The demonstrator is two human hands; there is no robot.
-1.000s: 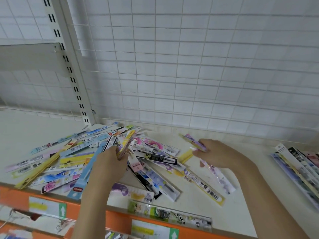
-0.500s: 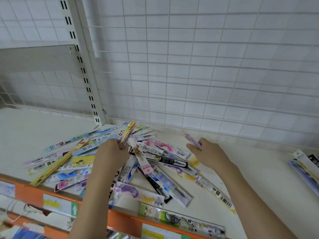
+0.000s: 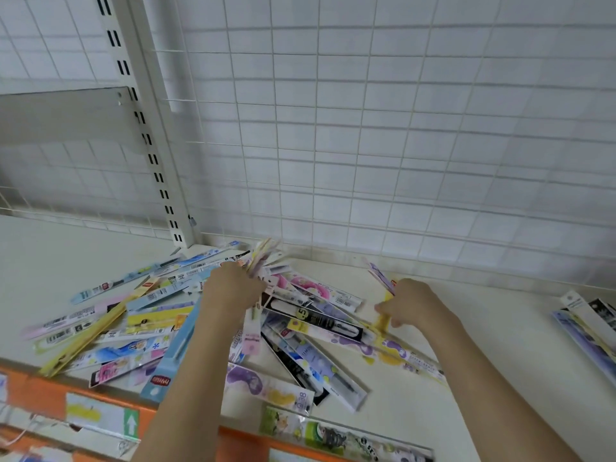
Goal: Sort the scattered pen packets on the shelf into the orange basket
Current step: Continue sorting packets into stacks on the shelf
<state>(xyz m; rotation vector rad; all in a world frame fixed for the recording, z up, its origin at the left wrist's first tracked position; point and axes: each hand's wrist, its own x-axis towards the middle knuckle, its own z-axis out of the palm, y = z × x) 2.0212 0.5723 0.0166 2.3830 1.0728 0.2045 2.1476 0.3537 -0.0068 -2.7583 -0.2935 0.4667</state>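
1. In the head view, a person is reaching both bare arms over a cream shelf point(image 3: 483, 345) backed by a white wire grid point(image 3: 366, 145).
2. A heap of pen packets point(image 3: 140, 325) is lying scattered across the shelf's left and middle, some overlapping, reaching to the orange front edge point(image 3: 40, 391).
3. The left hand point(image 3: 230, 290) is curling round a blurred bundle of packets point(image 3: 261, 258), which is fanning upward from the fist, above the heap.
4. The right hand point(image 3: 411, 303) is pinching a thin purple packet point(image 3: 380, 276) that is sticking up behind the fingers.
5. A black packet point(image 3: 320, 320) is lying between the two hands.
6. A second, smaller stack of packets point(image 3: 586, 325) is sitting at the far right, well apart from the heap.
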